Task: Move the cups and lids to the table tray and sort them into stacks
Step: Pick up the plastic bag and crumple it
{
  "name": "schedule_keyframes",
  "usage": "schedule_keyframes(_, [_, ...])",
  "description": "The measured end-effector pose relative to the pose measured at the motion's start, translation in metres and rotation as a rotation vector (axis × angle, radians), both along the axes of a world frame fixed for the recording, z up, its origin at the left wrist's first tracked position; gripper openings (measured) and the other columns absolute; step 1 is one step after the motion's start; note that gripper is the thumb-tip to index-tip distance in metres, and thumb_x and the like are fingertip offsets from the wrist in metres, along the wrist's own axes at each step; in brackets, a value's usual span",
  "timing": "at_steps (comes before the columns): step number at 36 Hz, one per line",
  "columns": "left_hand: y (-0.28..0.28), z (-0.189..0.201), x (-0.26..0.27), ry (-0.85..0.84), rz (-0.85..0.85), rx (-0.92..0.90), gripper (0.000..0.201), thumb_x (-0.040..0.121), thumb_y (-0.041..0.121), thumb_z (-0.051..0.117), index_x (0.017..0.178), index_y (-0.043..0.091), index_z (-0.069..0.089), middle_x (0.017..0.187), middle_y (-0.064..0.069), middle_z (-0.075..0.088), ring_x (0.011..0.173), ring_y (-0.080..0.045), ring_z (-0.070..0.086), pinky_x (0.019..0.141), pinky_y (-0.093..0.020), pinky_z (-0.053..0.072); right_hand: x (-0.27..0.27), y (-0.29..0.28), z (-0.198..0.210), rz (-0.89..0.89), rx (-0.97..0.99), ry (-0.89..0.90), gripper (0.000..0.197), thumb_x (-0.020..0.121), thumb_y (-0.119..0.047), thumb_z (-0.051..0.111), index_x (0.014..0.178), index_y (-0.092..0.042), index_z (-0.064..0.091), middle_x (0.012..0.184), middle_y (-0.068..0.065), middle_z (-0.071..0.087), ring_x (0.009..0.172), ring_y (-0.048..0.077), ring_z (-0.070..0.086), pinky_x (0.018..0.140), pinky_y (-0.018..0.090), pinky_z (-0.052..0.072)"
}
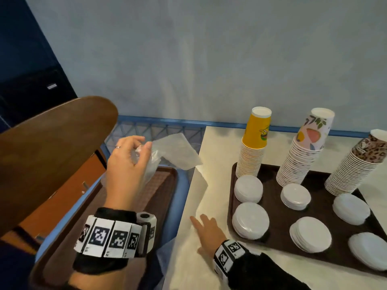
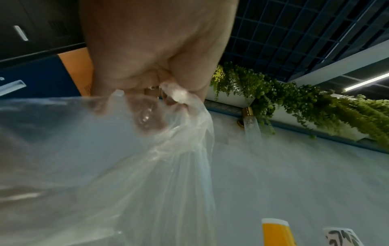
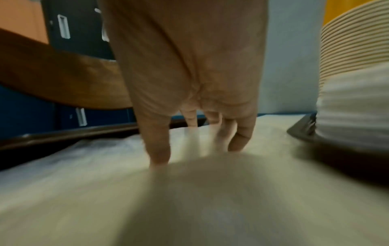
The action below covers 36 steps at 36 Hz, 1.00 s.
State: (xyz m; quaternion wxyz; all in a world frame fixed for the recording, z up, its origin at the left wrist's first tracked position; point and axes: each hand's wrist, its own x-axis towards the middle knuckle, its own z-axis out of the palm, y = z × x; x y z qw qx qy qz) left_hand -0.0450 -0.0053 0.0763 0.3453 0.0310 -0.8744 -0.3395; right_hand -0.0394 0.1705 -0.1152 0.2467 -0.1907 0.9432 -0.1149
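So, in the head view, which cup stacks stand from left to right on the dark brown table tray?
Yellow paper cup stack → white floral-print cup stack → leopard-print cup stack, all at the tray's far edge.

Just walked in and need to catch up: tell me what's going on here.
A person is sorting paper cups and lids. Three cup stacks and six piles of white lids already stand on the dark tray on the table. The left hand pinches an empty clear plastic bag above a second tray off the table's left edge. The right hand rests open on the table.
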Motion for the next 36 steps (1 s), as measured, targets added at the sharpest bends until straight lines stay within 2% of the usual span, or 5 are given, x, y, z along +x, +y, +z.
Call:
schedule_keyframes(9, [0.015,-0.033,0.037,-0.257,-0.015,0.02,0.022,0.094,0.025,0.05,0.085,0.005,0.051,0.09,0.001,0.061,0.083,-0.019,0.057,0.058,-0.023,0.034,0.005,0.018,0.021,-0.085,-0.237,0.117,0.03,0.097,-0.02,0.04,0.111,-0.005,0.063,0.116,0.016,0.056,0.109,0.029,0.055,0.088,0.033,0.04])
schedule_keyframes(15, [0.051,-0.04,0.053,-0.488,-0.172,0.069,0.03,0.091,0.034,0.053,0.112,0.012,0.055,0.121,0.002,0.061,0.1,-0.005,0.05,0.073,-0.017,0.035,0.005,0.034,0.076,-0.206,-0.593,0.311,0.025,0.094,-0.02,0.049,0.094,-0.003,0.069,0.091,0.014,0.058,0.093,0.031,0.058,0.069,0.025,0.029])
schedule_keyframes(21, [0.086,-0.031,0.065,-0.454,-0.219,-0.052,0.053,0.07,0.033,0.078,0.094,0.014,0.036,0.078,0.01,0.05,0.071,-0.011,0.05,0.054,-0.009,0.038,0.012,0.05,0.13,-0.204,-0.84,0.436,0.015,0.087,-0.006,0.056,0.091,0.002,0.068,0.075,0.005,0.053,0.077,0.024,0.051,0.07,0.026,0.034])
schedule_keyframes(28, [0.105,-0.013,0.074,-0.198,-0.161,0.083,0.031,0.083,0.01,0.066,0.111,0.012,0.053,0.09,0.005,0.058,0.084,-0.014,0.055,0.063,-0.013,0.038,0.032,0.099,0.156,-0.157,-1.083,0.498,0.038,0.083,-0.018,0.068,0.118,-0.022,0.055,0.11,-0.007,0.049,0.092,0.0,0.054,0.078,0.007,0.047])
schedule_keyframes(36, [0.125,0.0,0.086,-0.039,-0.035,0.138,0.022,0.086,0.009,0.062,0.107,0.008,0.055,0.093,0.003,0.054,0.086,-0.011,0.051,0.059,-0.001,0.037,0.072,0.181,0.051,0.039,-0.5,0.155,0.045,0.072,-0.027,0.077,0.113,-0.028,0.059,0.116,-0.006,0.049,0.107,0.011,0.05,0.095,0.024,0.039])
